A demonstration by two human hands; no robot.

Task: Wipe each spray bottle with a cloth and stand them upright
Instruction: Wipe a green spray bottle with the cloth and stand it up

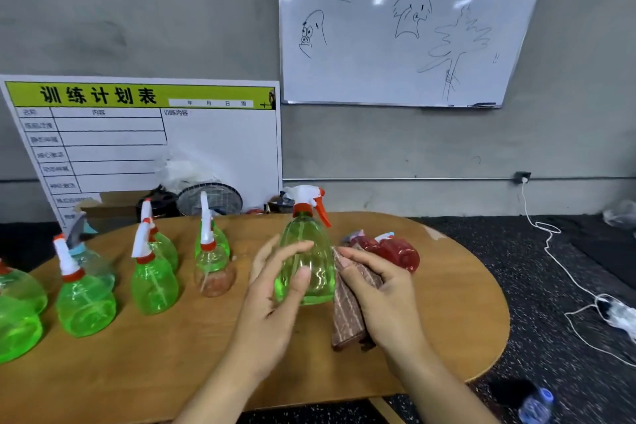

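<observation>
A green spray bottle (pixel 306 262) stands upright at the centre of the frame on the wooden table (pixel 447 320). Its long axis is vertical. The white and orange trigger head (pixel 308 198) is at the top, with the orange trigger on the right side of the head.

The left hand (pixel 275 289) is at the bottle's left side. The thumb lies across the front of the body and the fingers are loosely spread around it; firm contact cannot be confirmed. The right hand (pixel 382 296) holds a folded brown striped cloth (pixel 347 313), fingers curled over it, just beside the bottle's right side.

A red spray bottle (pixel 392 251) lies on its side behind the right hand, long axis roughly horizontal. Six or so green bottles (pixel 86 299) and one clear, reddish-tinted bottle (pixel 213 272) stand upright at the left of the frame.

At the upper left, a white chart board (pixel 213 148) has a yellow-green header reading "训练计划表"; the row labels are too blurred to read. At the upper right, a whiteboard (pixel 395 79) has hand-drawn cartoon sketches and no legible text.
</observation>
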